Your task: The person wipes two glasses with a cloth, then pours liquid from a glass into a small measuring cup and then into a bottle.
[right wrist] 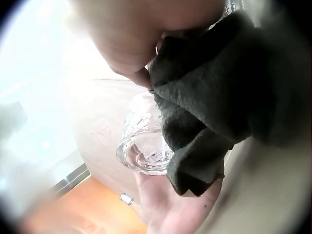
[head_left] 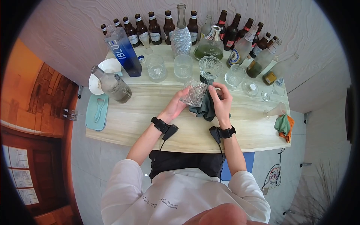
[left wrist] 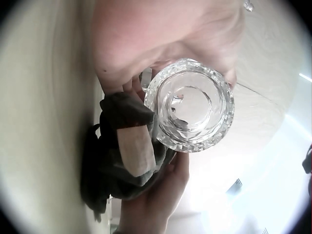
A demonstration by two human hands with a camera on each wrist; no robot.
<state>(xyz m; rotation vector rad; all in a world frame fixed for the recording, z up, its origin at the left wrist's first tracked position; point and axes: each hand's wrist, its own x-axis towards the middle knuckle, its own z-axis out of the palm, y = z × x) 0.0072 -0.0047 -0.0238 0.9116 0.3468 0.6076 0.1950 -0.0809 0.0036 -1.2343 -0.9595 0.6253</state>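
My left hand (head_left: 174,105) holds a clear cut-glass tumbler (head_left: 195,94), tilted over the front part of the table. Its round opening faces the camera in the left wrist view, where the tumbler (left wrist: 195,109) looks clear inside. A dark green cloth (head_left: 204,109) is gripped in my right hand (head_left: 222,104) and bunches against the side of the glass. In the right wrist view, the cloth (right wrist: 204,102) hides part of the tumbler (right wrist: 146,146) and some of the fingers. Just behind both hands stands a footed glass bowl (head_left: 210,67).
Several glasses, among them a tumbler (head_left: 183,67), stand behind my hands, with brown bottles (head_left: 154,30) along the wall. At left are a blue bottle (head_left: 125,54), a grey bottle (head_left: 112,86) and a peeler (head_left: 99,110) on a board. Folded cloths (head_left: 285,127) lie at the right edge.
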